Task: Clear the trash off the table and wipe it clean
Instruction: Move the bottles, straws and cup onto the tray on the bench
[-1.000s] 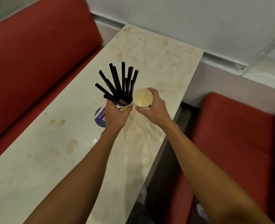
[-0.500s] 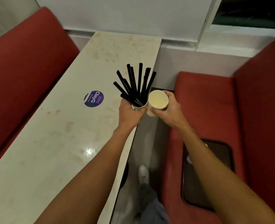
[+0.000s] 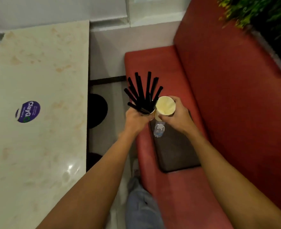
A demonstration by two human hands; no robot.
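Left grip (image 3: pixel 137 119) hides nearly all of its cup; only a sliver of rim shows under the black straws (image 3: pixel 143 93). Right grip (image 3: pixel 177 117) covers the side of the paper cup (image 3: pixel 165 106). Water bottle (image 3: pixel 159 129): cap end behind the cups, label unreadable. Dark tray (image 3: pixel 174 151) partly under the right forearm. Desk (image 3: pixel 37 80) cut by left and bottom edges. Plant (image 3: pixel 260 15) blurred.
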